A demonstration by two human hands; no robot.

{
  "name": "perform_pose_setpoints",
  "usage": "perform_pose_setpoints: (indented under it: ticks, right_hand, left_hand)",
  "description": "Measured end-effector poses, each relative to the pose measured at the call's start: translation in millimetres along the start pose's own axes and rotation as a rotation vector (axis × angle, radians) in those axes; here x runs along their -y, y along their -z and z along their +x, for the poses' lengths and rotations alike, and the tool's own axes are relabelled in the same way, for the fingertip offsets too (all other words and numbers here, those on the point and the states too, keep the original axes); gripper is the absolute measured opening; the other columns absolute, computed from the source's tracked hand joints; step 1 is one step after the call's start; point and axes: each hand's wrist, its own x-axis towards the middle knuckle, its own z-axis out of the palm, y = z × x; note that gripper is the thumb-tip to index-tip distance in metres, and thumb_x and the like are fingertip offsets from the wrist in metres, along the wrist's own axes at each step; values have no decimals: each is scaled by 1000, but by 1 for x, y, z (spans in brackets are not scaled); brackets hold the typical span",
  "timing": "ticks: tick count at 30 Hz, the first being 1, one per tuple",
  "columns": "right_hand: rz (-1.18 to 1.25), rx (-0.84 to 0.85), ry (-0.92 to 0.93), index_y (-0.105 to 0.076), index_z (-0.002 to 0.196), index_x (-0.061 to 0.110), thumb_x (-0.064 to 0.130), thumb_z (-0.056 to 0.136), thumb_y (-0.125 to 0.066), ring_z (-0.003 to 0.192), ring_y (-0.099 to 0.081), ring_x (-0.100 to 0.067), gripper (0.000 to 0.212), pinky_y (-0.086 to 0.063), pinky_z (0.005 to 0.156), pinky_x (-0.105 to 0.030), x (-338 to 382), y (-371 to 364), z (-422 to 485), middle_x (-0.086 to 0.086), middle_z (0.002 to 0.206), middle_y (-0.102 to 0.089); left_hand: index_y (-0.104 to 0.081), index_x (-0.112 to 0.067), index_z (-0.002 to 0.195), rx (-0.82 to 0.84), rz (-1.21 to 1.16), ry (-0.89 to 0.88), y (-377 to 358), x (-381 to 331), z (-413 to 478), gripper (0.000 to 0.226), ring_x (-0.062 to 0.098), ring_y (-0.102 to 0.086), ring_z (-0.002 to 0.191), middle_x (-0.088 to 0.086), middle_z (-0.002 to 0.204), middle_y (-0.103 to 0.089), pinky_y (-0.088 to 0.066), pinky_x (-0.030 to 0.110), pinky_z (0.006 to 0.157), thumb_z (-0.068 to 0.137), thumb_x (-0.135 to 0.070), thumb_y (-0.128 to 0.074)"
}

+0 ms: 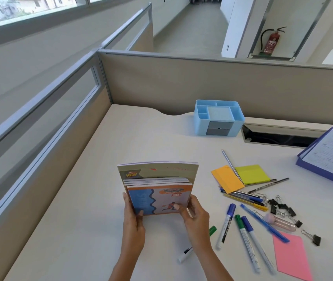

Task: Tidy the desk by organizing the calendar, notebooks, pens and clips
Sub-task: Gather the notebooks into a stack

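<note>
notebooks (158, 189): a stack of thin paper-covered books, held upright on the lower edges over the middle of the desk; front cover glossy, orange border, blue wavy panel, small printed figure; a taller grey-green cover with "ALL NEW" stands at the back; white page edges are seen stepped between covers.
left hand (131, 217): closed on the stack's left edge, thumb laid across the front cover.
right hand (195, 212): closed on the stack's right edge, thumb pressed on the front cover near the printed figure.
desk (92, 199): pale matte laminate, smooth, with a scalloped back edge; bordered by beige fabric partition panels in grey metal frames.
organizer (218, 118): light blue moulded plastic box, open-topped compartments, two grey drawer fronts; placed at the back of the desk, well apart from the stack.
calendar (330, 157): spiral-bound, blue-purple base, white printed page; laid tilted at the far right edge.
sticky notes (252, 174): square yellow-green pad beside an orange pad; a slim silver pen is laid across the two.
pens (247, 198): thin plastic barrels, blue, yellow and black, piled just below the pads.
markers (248, 236): thick white barrels with blue and green caps, scattered right of the right hand.
clips (283, 207): black binder clips with wire handles, bunched right of the pens.
pink paper (291, 256): flat matte sheet, at the lower right, a blue pen tip overlapping its corner.
</note>
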Motion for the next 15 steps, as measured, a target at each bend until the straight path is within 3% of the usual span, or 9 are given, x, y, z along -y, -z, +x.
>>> perform_pose_setpoints:
  ticks: [2,10,15]
  right_hand:
    - [-28,-29,14,-63,108,29,22,83,-71,97,-65,-6,27,-56,79,-25,-3,-4,0,19,101,-70]
    - [-15,-28,15,-61,100,36,22,81,-74,94,-66,-4,27,-55,77,-19,-2,-4,1,23,98,-70]
    - [32,-2,-15,-65,100,28,19,80,-74,92,-68,-7,24,-58,74,-23,-5,-1,10,17,96,-72]
  left_hand:
    - [-11,-19,152,-23,4,35,-5,-1,0,63,15,-36,134,1,151,-33,-36,27,104,98,1,-38]
    - [-39,-17,142,-164,30,50,-6,-1,-3,43,19,-54,118,2,132,-56,-50,36,97,99,-9,-43]
    - [-58,-15,125,-173,11,29,8,-4,-1,35,13,-64,101,-2,112,-68,-51,9,79,93,-3,-56]
